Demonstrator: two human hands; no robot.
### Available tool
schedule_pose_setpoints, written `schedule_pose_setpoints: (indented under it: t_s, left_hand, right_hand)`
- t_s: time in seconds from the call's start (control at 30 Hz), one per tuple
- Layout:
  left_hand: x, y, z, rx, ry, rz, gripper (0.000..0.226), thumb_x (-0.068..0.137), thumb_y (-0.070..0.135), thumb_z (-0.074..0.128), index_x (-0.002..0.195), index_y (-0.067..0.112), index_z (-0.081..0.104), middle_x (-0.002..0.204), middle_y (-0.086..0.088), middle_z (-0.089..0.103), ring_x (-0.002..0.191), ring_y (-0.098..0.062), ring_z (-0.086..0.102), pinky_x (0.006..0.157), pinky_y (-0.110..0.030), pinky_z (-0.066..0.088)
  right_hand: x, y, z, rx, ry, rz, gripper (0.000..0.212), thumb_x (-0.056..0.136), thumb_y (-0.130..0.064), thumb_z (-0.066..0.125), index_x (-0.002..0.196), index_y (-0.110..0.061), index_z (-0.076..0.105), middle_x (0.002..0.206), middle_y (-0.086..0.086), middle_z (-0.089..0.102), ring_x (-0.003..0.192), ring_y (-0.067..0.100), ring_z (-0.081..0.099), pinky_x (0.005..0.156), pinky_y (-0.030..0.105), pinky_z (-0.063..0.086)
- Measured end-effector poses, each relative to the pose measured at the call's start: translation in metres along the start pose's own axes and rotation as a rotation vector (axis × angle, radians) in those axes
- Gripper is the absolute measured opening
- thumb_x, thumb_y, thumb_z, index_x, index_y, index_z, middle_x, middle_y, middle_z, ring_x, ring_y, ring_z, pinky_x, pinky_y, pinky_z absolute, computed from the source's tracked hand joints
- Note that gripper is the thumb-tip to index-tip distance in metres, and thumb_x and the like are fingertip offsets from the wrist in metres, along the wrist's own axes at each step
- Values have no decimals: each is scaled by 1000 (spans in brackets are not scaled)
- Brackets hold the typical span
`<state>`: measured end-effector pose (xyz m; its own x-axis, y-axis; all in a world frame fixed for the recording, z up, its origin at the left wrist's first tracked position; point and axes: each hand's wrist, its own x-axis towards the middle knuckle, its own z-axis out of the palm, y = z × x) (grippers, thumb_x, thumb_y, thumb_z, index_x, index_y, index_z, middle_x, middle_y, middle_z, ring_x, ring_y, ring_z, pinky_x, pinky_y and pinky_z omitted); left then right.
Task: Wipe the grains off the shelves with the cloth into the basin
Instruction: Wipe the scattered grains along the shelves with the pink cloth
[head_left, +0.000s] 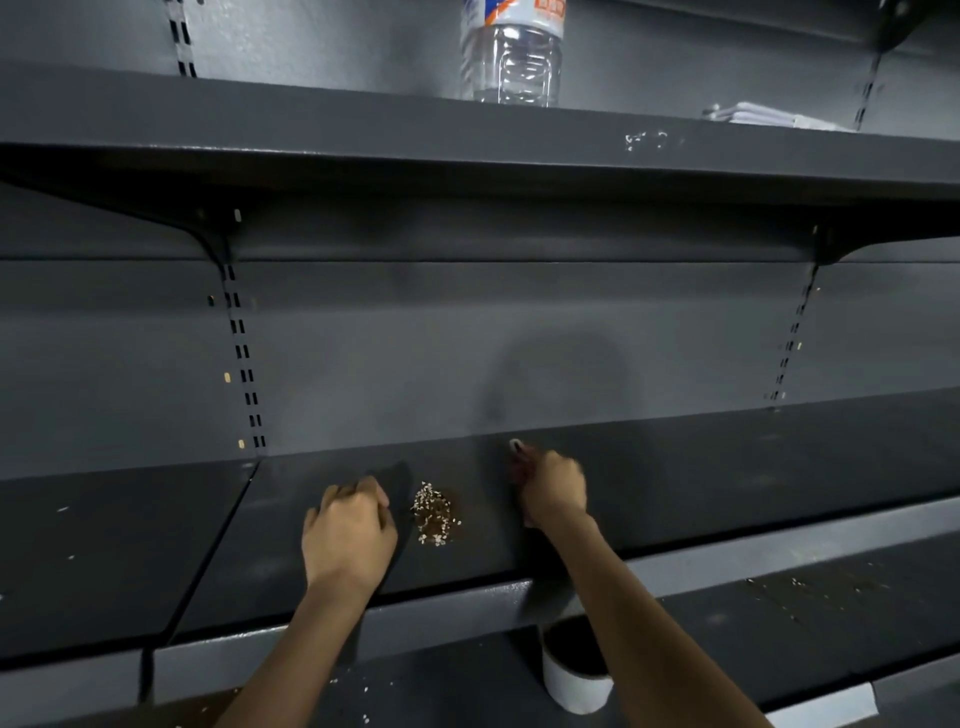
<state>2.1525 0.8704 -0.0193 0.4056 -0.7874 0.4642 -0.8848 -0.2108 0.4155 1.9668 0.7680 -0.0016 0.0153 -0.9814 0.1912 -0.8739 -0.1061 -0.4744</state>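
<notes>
Two hands work the middle shelf (727, 499) of a dark metal rack, with one small pile of grains (434, 514) lying between them, roughly midway from the back panel to the front lip. The left hand (349, 535) has its fingers curled round a dark cloth (397, 483) bunched just left of the pile; the right hand (553, 491) is closed on something reddish and blurred that I cannot identify. A white basin (574, 675) with a dark inside sits on the lower shelf (831, 613), near and to the right of the pile, partly hidden behind the right forearm. The step in hand looks like gathering: the grains are heaped but not yet off the shelf. The next move probably calls for dragging the cloth toward the near edge while the basin is brought up under the lip, since it stands too far right to catch a straight fall. Loose grains dot the lower shelf too, so more wiping remains. Open shelf stretches far right; on the left a seam between panels could snag grains. Overhead, the upper shelf (467, 150) carries a water bottle (511, 52).
</notes>
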Motion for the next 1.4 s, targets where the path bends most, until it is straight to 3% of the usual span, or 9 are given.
schedule_pose_setpoints:
  t_s: [0.27,0.4,0.53,0.67,0.8,0.9,1.03,1.2,1.4]
  left_hand:
    - [0,-1,-2,15,-1,-12,14,83,12,57,93,18,65,87,-4,65,96,-22,58,82,-33,42]
    - [-1,0,-1,24,-2,4,14,84,13,55,94,19,64,88,-2,65,98,-19,57,83,-32,42]
    - [1,0,0,17,-3,2,14,85,14,55,93,19,64,87,0,65,97,-18,57,83,-32,42]
    - [1,-2,0,4,-6,-7,15,84,13,55,94,19,64,89,-1,65,97,-19,57,83,-32,42]
    - [0,-1,-4,-10,-1,-37,16,85,12,54,95,19,65,91,-3,66,99,-20,57,83,-33,42]
    - [0,0,-5,-19,-10,-81,18,85,12,54,97,19,65,94,-4,67,100,-21,58,84,-34,43]
    - [-1,0,-9,8,2,-196,20,83,14,54,98,19,66,97,-7,67,103,-25,58,85,-34,42]
    - [-1,-1,-10,-39,13,-283,20,82,9,53,96,18,65,94,-7,66,102,-25,56,84,-35,41]
    - [1,-1,-11,-31,21,-295,19,84,12,53,98,18,65,98,-7,66,103,-25,56,85,-36,41]
  right_hand:
    - [-38,-47,0,217,-113,-137,34,102,-22,35,89,-3,60,72,4,64,57,11,60,41,10,41]
    - [-17,-25,-15,121,130,-83,23,91,-9,51,111,-4,60,102,13,66,96,29,61,77,30,46]
    - [-8,-11,9,-97,23,1,54,82,-17,65,134,-25,50,123,6,60,114,26,53,96,29,38]
    - [-19,-33,17,133,-48,-68,34,96,-28,42,103,-5,66,97,15,69,94,30,65,78,31,51]
    - [-26,-34,0,305,54,-310,19,92,-5,46,93,-3,65,90,11,68,81,22,64,74,31,52]
    - [-42,-34,-9,412,48,-642,17,88,-2,51,85,1,67,81,12,68,67,9,54,64,8,40]
    - [-56,-28,0,312,-188,-888,13,84,-5,56,87,-3,69,89,9,66,81,10,58,74,11,41]
    - [-55,-19,7,297,-550,-757,33,81,-18,73,111,-7,68,121,1,62,109,2,55,92,5,38]
    - [-42,-42,22,323,-320,-731,25,73,0,74,98,-3,72,99,10,68,84,7,59,73,3,38]
